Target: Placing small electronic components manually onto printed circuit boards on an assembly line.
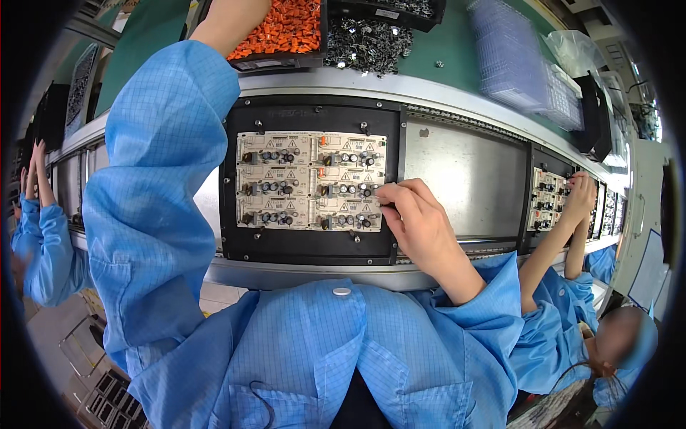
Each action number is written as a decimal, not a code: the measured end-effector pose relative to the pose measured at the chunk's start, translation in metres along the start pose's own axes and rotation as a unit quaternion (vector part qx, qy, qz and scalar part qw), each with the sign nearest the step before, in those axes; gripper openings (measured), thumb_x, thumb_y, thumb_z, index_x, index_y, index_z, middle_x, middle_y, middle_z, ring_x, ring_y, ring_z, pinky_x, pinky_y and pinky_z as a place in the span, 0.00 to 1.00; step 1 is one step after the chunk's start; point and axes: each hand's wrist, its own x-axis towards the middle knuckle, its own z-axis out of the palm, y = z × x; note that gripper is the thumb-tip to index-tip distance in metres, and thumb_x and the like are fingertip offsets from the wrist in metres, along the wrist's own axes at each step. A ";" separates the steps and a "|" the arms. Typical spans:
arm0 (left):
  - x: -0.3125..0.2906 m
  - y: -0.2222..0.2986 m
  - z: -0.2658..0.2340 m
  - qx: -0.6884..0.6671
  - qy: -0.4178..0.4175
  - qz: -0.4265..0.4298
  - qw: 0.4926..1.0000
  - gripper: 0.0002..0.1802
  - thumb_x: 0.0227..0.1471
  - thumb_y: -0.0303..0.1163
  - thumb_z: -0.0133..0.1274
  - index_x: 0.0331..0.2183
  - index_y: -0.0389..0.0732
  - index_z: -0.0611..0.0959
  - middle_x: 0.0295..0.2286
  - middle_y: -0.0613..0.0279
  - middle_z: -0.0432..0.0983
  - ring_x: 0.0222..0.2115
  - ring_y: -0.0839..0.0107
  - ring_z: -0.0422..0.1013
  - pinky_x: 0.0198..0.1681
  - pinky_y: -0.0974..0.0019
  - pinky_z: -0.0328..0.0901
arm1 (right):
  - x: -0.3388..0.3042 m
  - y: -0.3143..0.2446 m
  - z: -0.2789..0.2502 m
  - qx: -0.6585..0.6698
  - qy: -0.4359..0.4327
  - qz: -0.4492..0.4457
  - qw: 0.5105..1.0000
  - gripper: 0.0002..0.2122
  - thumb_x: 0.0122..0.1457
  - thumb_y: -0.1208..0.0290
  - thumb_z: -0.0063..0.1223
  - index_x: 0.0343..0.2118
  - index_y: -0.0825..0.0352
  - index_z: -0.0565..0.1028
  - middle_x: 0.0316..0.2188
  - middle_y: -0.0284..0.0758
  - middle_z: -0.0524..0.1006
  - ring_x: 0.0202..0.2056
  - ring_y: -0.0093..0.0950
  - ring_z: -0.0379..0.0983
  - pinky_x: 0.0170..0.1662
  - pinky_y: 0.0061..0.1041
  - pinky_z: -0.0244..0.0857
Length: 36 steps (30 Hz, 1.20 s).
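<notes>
A beige panel of circuit boards [309, 204], fitted with several black capacitors and a few orange parts, lies in a black frame [314, 250] in front of me. At its right edge is my right hand [425, 225], thumb and fingers pinched together beside the capacitors; whatever sits between the fingertips is too small to make out. My left arm stretches far forward, and my left hand [232, 18] reaches to a black bin of small orange parts [289, 32]. The upper picture edge cuts off its fingers.
Small black and silver components [368, 46] are heaped right of the orange bin. Clear plastic trays [511, 53] are stacked at the far right. A metal conveyor rail [464, 118] runs across. On the right, a co-worker's hands [582, 196] are at another board panel; another person's arms [43, 179] show left.
</notes>
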 end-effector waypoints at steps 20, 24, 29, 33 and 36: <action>-0.008 0.026 -0.032 0.031 0.099 0.024 0.994 0.04 0.45 0.22 0.51 0.24 0.32 0.80 0.25 0.39 0.77 0.32 0.44 0.75 0.37 0.49 0.69 | 0.015 0.017 -0.033 -0.006 -0.036 0.068 0.997 0.14 0.51 0.82 0.59 0.42 0.67 0.74 0.34 0.37 0.79 0.35 0.33 0.75 0.39 0.29 0.71; -0.021 0.033 -0.069 -0.123 0.035 0.015 0.992 0.07 0.51 0.27 0.53 0.30 0.34 0.82 0.27 0.45 0.79 0.31 0.50 0.76 0.37 0.56 0.70 | 0.082 0.077 -0.040 -0.058 0.129 0.022 0.990 0.14 0.53 0.82 0.59 0.43 0.67 0.74 0.33 0.37 0.80 0.34 0.28 0.77 0.38 0.24 0.70; -0.107 0.090 -0.117 -0.316 -0.154 -0.032 0.935 0.07 0.53 0.24 0.53 0.34 0.31 0.83 0.24 0.47 0.79 0.25 0.61 0.77 0.30 0.63 0.69 | 0.128 0.118 -0.027 0.009 0.147 0.034 0.988 0.14 0.53 0.81 0.60 0.43 0.67 0.75 0.31 0.36 0.80 0.32 0.25 0.76 0.36 0.22 0.69; -0.181 0.127 -0.141 -0.375 -0.241 -0.156 0.881 0.08 0.51 0.21 0.57 0.36 0.33 0.82 0.26 0.51 0.79 0.27 0.64 0.77 0.29 0.64 0.70 | 0.141 0.116 -0.028 0.036 0.108 0.065 0.991 0.13 0.53 0.81 0.59 0.42 0.67 0.75 0.31 0.35 0.80 0.32 0.23 0.76 0.37 0.21 0.69; -0.215 0.140 -0.136 -0.382 -0.242 -0.176 0.874 0.09 0.49 0.20 0.57 0.36 0.34 0.81 0.26 0.53 0.78 0.27 0.60 0.76 0.31 0.62 0.70 | 0.144 0.113 -0.029 0.028 0.101 0.061 0.993 0.13 0.53 0.81 0.58 0.42 0.67 0.76 0.32 0.34 0.80 0.33 0.23 0.76 0.38 0.21 0.70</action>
